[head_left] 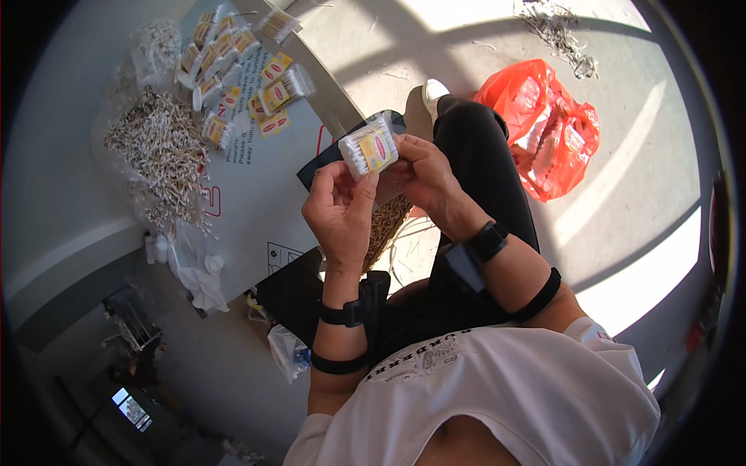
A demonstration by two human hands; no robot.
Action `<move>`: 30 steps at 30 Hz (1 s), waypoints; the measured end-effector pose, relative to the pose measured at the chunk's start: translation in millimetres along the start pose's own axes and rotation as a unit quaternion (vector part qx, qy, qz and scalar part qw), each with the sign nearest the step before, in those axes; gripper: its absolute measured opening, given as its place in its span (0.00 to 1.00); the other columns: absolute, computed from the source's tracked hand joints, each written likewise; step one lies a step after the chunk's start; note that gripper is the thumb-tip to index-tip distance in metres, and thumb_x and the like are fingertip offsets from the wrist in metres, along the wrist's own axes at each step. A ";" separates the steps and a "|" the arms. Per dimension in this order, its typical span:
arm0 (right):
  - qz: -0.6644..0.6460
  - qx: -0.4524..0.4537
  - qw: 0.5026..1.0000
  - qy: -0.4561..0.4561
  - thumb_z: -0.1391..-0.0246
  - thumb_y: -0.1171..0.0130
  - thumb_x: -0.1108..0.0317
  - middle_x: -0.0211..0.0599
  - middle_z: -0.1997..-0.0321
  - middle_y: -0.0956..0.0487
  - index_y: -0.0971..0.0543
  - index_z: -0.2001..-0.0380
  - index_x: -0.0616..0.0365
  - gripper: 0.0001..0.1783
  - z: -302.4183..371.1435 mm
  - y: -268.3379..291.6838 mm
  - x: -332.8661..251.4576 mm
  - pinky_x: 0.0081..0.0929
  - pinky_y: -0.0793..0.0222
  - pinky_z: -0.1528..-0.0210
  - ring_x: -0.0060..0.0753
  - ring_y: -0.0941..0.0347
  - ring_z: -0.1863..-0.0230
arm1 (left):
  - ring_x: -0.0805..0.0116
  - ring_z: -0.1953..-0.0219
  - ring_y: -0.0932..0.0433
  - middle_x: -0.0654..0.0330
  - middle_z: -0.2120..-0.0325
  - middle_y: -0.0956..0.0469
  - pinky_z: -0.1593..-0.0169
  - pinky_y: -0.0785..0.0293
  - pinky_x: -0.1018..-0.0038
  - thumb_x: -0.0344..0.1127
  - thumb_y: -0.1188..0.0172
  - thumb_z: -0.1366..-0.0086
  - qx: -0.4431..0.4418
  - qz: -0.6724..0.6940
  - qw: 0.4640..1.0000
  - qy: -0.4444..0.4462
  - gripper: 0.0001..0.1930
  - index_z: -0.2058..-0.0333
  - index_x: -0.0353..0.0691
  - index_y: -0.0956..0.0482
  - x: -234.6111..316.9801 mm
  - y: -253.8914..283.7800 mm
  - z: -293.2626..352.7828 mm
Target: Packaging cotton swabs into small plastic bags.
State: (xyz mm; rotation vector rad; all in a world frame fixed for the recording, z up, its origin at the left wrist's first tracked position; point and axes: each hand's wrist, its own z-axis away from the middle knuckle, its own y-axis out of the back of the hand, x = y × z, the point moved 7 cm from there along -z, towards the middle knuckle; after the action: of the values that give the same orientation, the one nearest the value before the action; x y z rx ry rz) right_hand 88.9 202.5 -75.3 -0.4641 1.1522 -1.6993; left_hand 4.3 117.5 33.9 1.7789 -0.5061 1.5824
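Between my two hands, above my lap, is a small clear packet of cotton swabs (369, 147) with a yellow label. My left hand (340, 203) pinches its lower left edge with thumb and fingers. At the packet's right edge my right hand (427, 172) grips it, its fingertips partly hidden behind. To the left, on the table, lies a big heap of loose cotton swabs (159, 144) on clear plastic. Several filled swab packets (220, 54) are piled beside the heap, and yellow label cards (273, 123) lie at their near side.
The grey table (256, 206) carries printed lettering and ends along an edge left of my legs. A red plastic bag (540, 128) with packets inside stands on the floor to the right. Scraps (563, 35) lie on the floor beyond it. White crumpled plastic (200, 279) hangs at the table's near corner.
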 end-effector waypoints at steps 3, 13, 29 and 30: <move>0.022 0.075 0.995 -0.053 0.39 0.47 0.71 0.30 0.74 0.27 0.27 0.70 0.60 0.06 3.3 5.7 15.1 0.13 0.46 0.78 0.15 0.39 0.79 | 0.78 0.76 0.28 0.63 0.74 0.25 0.73 0.29 0.80 0.27 0.33 0.44 0.036 -0.113 0.989 -0.091 0.11 0.65 0.35 0.25 20.0 -6.1 3.1; 0.056 -0.020 0.998 -0.031 0.40 0.47 0.72 0.36 0.68 0.22 0.25 0.65 0.62 0.04 3.5 -4.5 30.9 0.21 0.29 0.70 0.25 0.25 0.70 | 0.62 0.76 0.26 0.58 0.76 0.27 0.74 0.29 0.70 0.32 0.31 0.47 0.072 -0.265 0.926 -0.258 0.13 0.67 0.37 0.27 46.3 -16.0 5.5; 0.089 -0.049 0.995 0.022 0.39 0.45 0.71 0.31 0.65 0.22 0.25 0.65 0.59 0.03 6.3 -14.8 28.7 0.22 0.25 0.62 0.23 0.24 0.65 | 0.56 0.74 0.26 0.57 0.76 0.27 0.73 0.29 0.66 0.30 0.34 0.48 0.117 -0.291 0.906 -0.285 0.12 0.68 0.37 0.28 49.0 -7.3 -0.4; 0.089 -0.049 0.995 0.022 0.39 0.45 0.71 0.31 0.65 0.22 0.25 0.65 0.59 0.03 5.2 -11.5 28.9 0.22 0.25 0.62 0.23 0.24 0.65 | 0.56 0.74 0.26 0.57 0.76 0.27 0.73 0.29 0.66 0.30 0.34 0.48 0.117 -0.291 0.906 -0.285 0.12 0.68 0.37 0.28 49.5 -7.7 -0.6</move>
State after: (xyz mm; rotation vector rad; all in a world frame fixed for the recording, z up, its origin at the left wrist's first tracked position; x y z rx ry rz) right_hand 74.3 175.4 -68.9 -0.3740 1.2753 -1.5101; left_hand 18.2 130.9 80.2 2.3043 -0.0112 0.7207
